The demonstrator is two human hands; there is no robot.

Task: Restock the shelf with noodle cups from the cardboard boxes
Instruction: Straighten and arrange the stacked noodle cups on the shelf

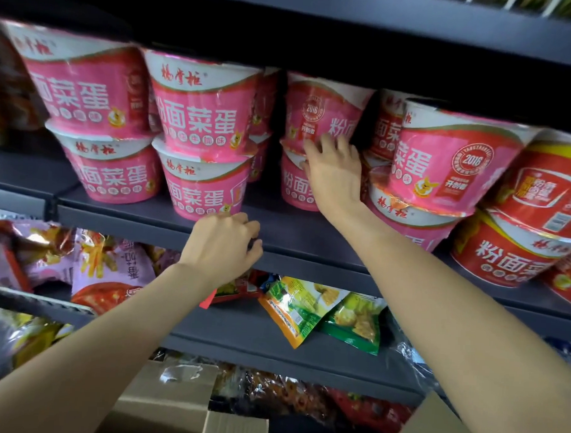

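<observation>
The shelf (277, 235) already carries pink noodle cups (200, 116) stacked 2 high. The right hand (331, 172), fingers spread, presses a stack set further back (313, 113). The left hand (223, 246) rests loosely curled, holding nothing, at the shelf edge. Cardboard boxes (174, 410) below are open, possibly still holding stock.

Two bare forearms, no sleeves visible

Head view, 1 camera only: looked forward and slightly down from the person's head, close to the shelf (277, 229) of noodle cups (203, 116) (wide-angle, edges bowed); both forearms entered from the bottom; cardboard boxes (174, 406) at the lower edge.
</observation>
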